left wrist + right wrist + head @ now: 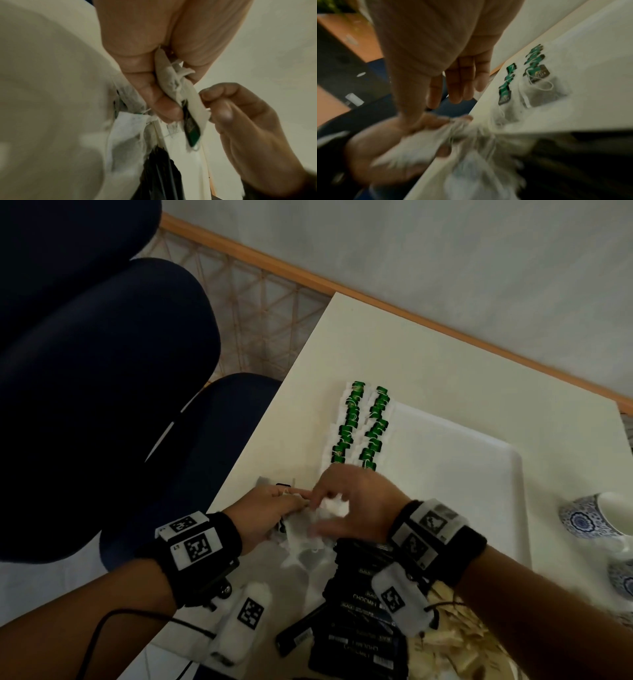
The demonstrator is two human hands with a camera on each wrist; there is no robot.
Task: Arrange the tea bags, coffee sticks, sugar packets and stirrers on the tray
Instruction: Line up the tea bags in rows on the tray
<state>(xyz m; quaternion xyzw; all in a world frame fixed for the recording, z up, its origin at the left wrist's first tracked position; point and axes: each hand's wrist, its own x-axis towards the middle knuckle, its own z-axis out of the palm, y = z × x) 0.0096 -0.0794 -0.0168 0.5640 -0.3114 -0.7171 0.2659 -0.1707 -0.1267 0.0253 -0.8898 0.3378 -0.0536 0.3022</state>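
From the head view, both hands met over loose tea bags at the table's near left; two rows of green-tagged tea bags lay on the tray's left edge, and black coffee sticks showed "CHOCMNT". In the left wrist view, the left hand pinched one tea bag by its crumpled top, and the right hand nipped its edge. In the right wrist view, the nearest tag's writing was too blurred to read.

Dim, flat indoor light; soft shadows. Wrist views motion-blurred, out of focus close up; wide-angle edge distortion.

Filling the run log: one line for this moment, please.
left hand holds tea bags | right hand pinches one | two rows on tray
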